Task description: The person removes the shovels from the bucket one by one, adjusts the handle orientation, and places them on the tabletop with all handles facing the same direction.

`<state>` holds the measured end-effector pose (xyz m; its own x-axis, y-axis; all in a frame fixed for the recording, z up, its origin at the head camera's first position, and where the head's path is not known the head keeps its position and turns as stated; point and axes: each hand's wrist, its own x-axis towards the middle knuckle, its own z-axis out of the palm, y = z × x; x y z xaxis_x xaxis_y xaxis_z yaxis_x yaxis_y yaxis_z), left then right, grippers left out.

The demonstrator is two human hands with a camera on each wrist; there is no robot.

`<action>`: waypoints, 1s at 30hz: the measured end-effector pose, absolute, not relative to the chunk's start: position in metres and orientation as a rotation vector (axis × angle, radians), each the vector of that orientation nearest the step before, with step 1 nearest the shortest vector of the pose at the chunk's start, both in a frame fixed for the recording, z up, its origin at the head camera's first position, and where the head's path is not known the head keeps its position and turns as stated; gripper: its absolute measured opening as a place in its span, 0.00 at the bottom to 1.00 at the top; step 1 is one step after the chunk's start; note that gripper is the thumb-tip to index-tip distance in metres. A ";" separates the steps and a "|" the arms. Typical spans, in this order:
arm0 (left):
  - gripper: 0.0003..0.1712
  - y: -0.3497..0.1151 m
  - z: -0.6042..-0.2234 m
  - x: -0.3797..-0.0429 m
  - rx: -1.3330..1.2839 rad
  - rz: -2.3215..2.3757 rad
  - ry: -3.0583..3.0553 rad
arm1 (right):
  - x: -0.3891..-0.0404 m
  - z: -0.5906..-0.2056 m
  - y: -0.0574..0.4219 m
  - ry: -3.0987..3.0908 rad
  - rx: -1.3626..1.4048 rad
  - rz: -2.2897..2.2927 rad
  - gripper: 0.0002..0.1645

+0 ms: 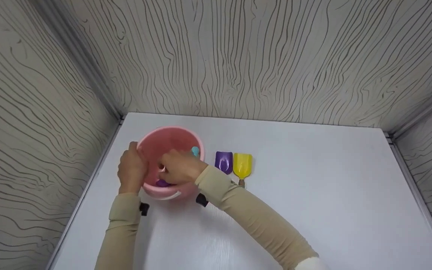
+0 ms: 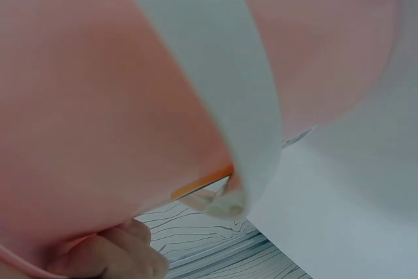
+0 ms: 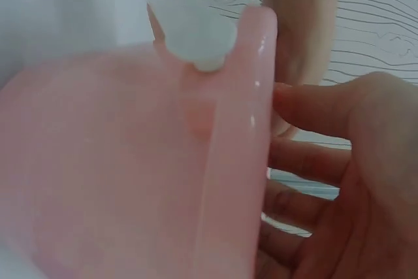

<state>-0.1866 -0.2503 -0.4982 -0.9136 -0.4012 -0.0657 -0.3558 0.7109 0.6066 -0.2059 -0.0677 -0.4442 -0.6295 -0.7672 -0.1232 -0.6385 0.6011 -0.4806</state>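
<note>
A pink bucket (image 1: 156, 140) with a white handle (image 1: 171, 196) stands at the left of the table in the head view. My left hand (image 1: 131, 168) grips its left rim; in the left wrist view the curled fingers (image 2: 124, 249) show at the edge. My right hand (image 1: 180, 166) reaches over the right rim into the bucket, its fingers bent downward. Next to those fingertips lies a purple thing (image 1: 162, 183); whether they hold it is hidden. A turquoise thing (image 1: 195, 151) sits inside by the right wall. In the right wrist view the bucket's rim (image 3: 258, 76) hides the fingertips.
To the right of the bucket, a purple toy shovel (image 1: 224, 162) and a yellow toy shovel (image 1: 242, 165) lie side by side, partly under my right sleeve. The white table (image 1: 332, 187) meets wood-patterned walls (image 1: 238, 67) at the back and sides.
</note>
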 end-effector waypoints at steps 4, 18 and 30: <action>0.24 -0.250 -0.497 -0.187 0.638 -0.984 -2.843 | -0.202 -0.448 -0.073 2.483 -1.036 -0.498 0.09; 0.23 -0.250 -0.497 -0.184 0.614 -0.952 -2.821 | -0.198 -0.452 -0.088 2.490 -0.866 -0.353 0.06; 0.24 -0.249 -0.497 -0.187 0.618 -0.955 -2.837 | -0.203 -0.462 -0.095 2.447 -0.714 -0.371 0.08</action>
<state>-0.1866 -0.2487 -0.4974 -0.9148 -0.4013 -0.0470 -0.3480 0.7235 0.5962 -0.2034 -0.0948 -0.4623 -0.7027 -0.5626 -0.4355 -0.4084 0.8202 -0.4006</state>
